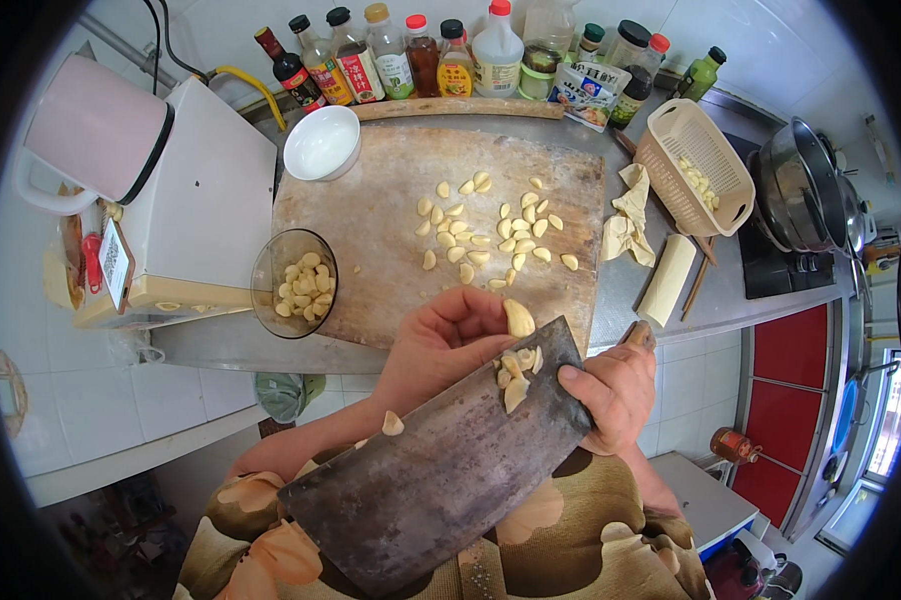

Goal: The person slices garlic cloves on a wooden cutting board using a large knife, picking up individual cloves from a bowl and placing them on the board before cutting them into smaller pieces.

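Observation:
My right hand (608, 394) grips a broad cleaver (435, 465) near its wooden handle (638, 334), with the dark blade lying flat across my front. Between the thumb and fingers of my left hand (450, 330) is a garlic clove (519, 319), close to the blade's upper edge. Several garlic trimmings (518, 371) rest on the blade near my right thumb, and another piece (393, 424) sits at its edge. Beyond my hands, many loose garlic cloves (480, 256) are spread over a wooden cutting board (368, 195). A glass bowl (258, 289) at the board's left holds more garlic.
A white bowl (323, 142) stands at the board's far left corner. Behind it run a wooden rolling pin (458, 109) and a row of bottles (420, 56). To the right are crumpled paper (630, 217), a paper roll (666, 281), a plastic basket (664, 180) and metal pots (799, 187).

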`<state>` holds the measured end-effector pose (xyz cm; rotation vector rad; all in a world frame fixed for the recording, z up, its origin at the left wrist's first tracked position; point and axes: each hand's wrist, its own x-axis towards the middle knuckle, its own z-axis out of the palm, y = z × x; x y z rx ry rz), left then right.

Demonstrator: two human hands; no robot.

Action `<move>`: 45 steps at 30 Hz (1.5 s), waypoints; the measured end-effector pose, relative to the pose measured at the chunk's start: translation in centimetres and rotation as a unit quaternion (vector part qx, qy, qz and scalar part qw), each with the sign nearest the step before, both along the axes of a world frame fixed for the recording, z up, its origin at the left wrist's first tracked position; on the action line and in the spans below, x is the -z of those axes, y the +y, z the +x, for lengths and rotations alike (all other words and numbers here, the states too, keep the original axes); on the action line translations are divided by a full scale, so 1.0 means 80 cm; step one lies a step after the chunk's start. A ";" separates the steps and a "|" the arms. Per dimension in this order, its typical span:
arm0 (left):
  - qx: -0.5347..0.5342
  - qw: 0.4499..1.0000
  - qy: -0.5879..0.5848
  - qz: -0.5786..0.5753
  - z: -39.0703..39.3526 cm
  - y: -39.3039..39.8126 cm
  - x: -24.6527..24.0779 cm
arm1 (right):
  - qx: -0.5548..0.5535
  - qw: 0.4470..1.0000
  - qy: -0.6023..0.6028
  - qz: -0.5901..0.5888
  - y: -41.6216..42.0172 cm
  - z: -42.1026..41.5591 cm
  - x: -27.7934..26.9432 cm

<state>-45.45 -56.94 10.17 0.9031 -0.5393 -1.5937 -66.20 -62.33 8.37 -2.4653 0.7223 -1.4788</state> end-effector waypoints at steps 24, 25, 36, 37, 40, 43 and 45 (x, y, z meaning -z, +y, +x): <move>0.013 1.000 -0.004 -0.022 0.006 0.006 -0.008 | 0.006 1.000 -0.015 0.003 0.000 -0.001 0.004; 0.016 1.000 -0.009 -0.021 0.004 0.004 -0.008 | 0.003 1.000 -0.013 0.002 -0.001 -0.002 0.004; 0.039 0.999 -0.008 -0.027 0.002 -0.002 -0.004 | -0.003 1.000 -0.019 0.004 -0.002 0.002 0.003; 0.037 0.999 0.003 -0.032 0.001 -0.002 -0.001 | -0.002 1.000 -0.017 0.006 -0.001 0.002 0.003; 0.029 0.998 0.030 -0.048 -0.002 -0.001 0.004 | -0.003 1.000 -0.017 0.007 0.000 0.002 0.004; 0.019 0.997 0.035 -0.067 -0.005 -0.001 0.004 | -0.004 1.000 -0.018 0.008 0.001 0.002 0.004; 0.013 0.996 0.016 -0.082 -0.006 -0.001 0.005 | -0.005 1.000 -0.018 0.009 0.001 0.002 0.005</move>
